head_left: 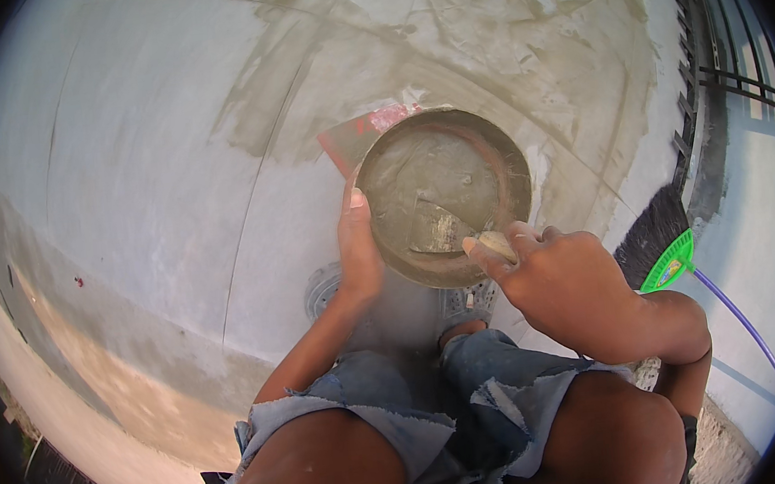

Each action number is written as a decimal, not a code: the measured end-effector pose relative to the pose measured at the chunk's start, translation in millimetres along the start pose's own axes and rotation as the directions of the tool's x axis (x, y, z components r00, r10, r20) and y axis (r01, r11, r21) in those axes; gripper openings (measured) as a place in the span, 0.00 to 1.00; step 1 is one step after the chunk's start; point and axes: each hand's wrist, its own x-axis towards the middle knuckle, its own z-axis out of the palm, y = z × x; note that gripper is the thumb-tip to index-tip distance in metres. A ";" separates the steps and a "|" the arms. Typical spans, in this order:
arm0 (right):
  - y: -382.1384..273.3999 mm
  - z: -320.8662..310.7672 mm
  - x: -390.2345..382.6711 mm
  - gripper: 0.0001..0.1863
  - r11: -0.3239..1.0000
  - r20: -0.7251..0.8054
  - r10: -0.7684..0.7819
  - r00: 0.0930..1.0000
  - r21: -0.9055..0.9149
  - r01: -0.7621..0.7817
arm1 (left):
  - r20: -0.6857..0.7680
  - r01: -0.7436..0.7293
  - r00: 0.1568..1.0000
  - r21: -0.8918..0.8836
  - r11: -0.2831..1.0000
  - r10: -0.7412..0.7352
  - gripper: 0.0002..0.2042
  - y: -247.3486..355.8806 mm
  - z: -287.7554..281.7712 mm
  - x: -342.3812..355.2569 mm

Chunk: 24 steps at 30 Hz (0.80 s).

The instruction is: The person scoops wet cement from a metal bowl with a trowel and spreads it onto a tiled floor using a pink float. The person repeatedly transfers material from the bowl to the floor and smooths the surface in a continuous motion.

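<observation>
Paste [432, 169] is left in the bowl [512, 153] gripped by the left hand [360, 249], a scraper [440, 230] is grasped by the right hand [568, 283], and floor [160, 170] beyond them is partly smeared.

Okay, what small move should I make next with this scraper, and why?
Probably scoop up a little grey paste: the scraper's blade is down in the round pan among the paste, your right hand grips its handle, and your left hand holds the pan's side.

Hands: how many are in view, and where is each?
2. The left hand holds the round pan at its left edge; the right hand grips the putty knife at the pan's lower right.
</observation>
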 end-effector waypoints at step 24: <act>27.1 -26.1 16.4 0.27 1.000 -0.019 -0.026 0.999 -0.003 0.026 | 0.122 -0.067 0.991 0.174 0.982 0.046 0.33 16.2 -1.7 5.7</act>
